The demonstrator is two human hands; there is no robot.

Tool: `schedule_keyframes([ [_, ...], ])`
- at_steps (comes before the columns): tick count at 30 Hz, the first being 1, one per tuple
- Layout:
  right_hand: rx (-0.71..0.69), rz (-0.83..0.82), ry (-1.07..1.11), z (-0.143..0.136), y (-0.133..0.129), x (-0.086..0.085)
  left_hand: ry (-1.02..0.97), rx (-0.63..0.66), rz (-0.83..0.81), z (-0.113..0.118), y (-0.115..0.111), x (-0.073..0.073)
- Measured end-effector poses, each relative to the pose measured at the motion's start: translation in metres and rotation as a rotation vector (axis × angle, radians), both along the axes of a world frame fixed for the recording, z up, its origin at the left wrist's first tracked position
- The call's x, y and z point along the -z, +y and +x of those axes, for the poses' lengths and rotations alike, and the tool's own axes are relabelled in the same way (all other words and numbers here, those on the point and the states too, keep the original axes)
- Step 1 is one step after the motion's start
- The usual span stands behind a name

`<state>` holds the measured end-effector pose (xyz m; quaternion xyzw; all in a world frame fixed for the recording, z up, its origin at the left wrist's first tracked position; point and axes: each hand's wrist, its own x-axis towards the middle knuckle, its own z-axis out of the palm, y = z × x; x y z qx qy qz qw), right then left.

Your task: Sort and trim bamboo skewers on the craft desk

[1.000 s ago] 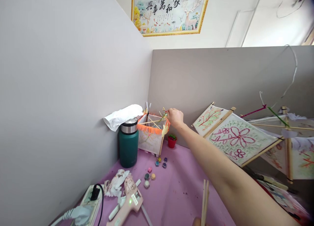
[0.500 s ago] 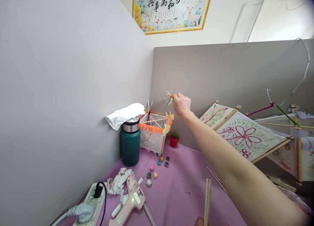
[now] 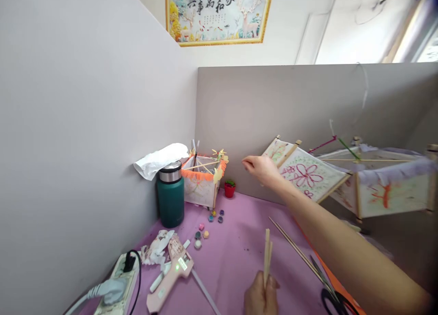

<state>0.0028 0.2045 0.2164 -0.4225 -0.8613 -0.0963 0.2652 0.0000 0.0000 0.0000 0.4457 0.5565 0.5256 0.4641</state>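
Near the bottom edge my left hand is closed around short wooden sticks, which point upward. My right hand is raised over the back of the table, its fingers curled together; whether anything small is between them is hidden. Behind it leans a white panel with a pink painted flower. Left of my right hand, a small white lantern with orange fringe stands beside a red pot. Its top carries a yellow-green twisted decoration.
A teal bottle with white paper on top stands left. Nearer are a pink glue gun, a power strip and small paint pots. Black scissors and long thin sticks lie right. Another lantern stands farther right.
My right hand has let go of the green-stemmed decoration and moved right and down, away from the lantern. More of my left hand with the sticks shows. The view has turned right.
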Motion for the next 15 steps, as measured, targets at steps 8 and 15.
schedule_keyframes([
  [8, -0.244, -0.781, 0.292, 0.126, -0.118, 0.096, -0.005, 0.003, 0.207, -0.001, -0.014, -0.01],
  [15, 0.403, -0.443, -0.185, 0.167, -0.119, 0.166, -0.042, 0.021, 0.224, -0.008, -0.014, -0.01],
])
